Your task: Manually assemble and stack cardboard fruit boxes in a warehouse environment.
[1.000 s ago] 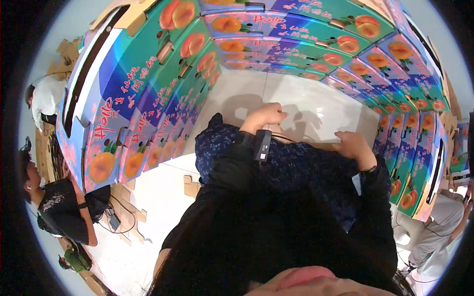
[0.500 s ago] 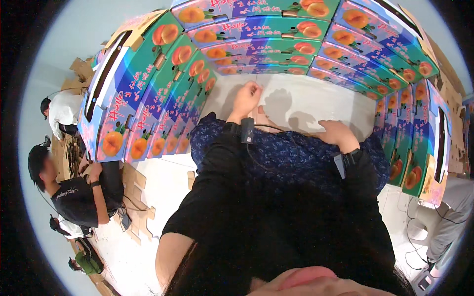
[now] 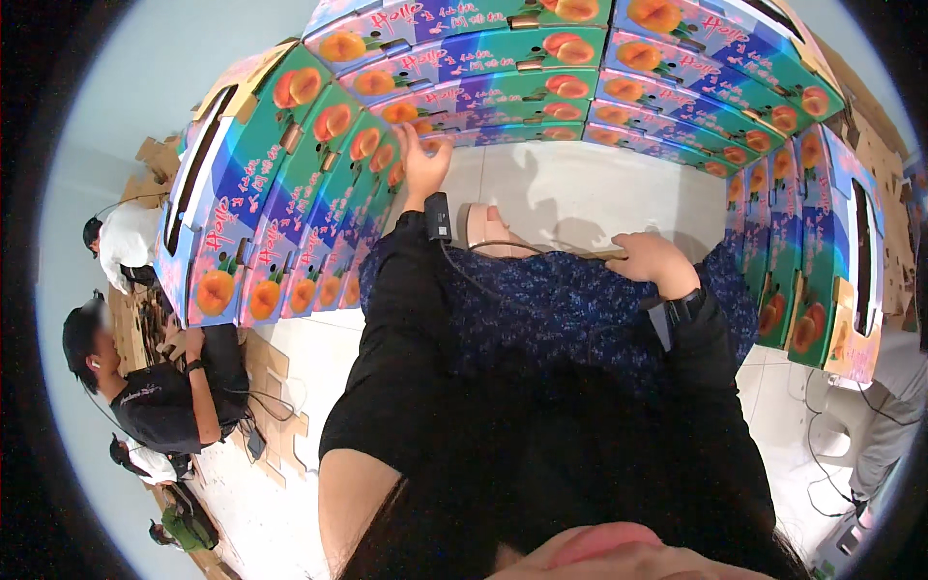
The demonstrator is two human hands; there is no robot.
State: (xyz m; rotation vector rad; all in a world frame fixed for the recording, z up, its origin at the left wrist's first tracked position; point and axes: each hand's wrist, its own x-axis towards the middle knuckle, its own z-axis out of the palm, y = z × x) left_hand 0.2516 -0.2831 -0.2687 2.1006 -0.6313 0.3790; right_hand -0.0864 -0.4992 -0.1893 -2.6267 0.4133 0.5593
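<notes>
Our left hand [image 3: 422, 172] has come up off the patch of floor [image 3: 648, 184] it was above a second ago; it is now beside the left stack [image 3: 271, 193] of peach-printed boxes, at the inner corner where that stack meets the back stack [image 3: 464, 68]. As we judge it, this brings the boxes within reach, though none is off its pile. The left fingers are parted, thumb standing away from the rest, with no grip on anything; whether their tips touch the cardboard we cannot tell. Our right hand [image 3: 659, 266] has stayed low, well to the right of the left stack, above our blue skirt [image 3: 570, 300]. Its fingers are loosely bent; we see nothing in them, but cannot tell whether they pinch the cloth.

Further right of the left stack stand a corner stack [image 3: 686, 87] and a right stack [image 3: 783, 251], so boxes hem in the floor and leave the left hand a tight corner. A black device [image 3: 439, 216] on our left wrist adds bulk there. A pale shoe [image 3: 483, 225] shows to the right of the left stack; outside it sits a co-worker in black [image 3: 164, 406], near flat cardboard pieces [image 3: 275, 425].
</notes>
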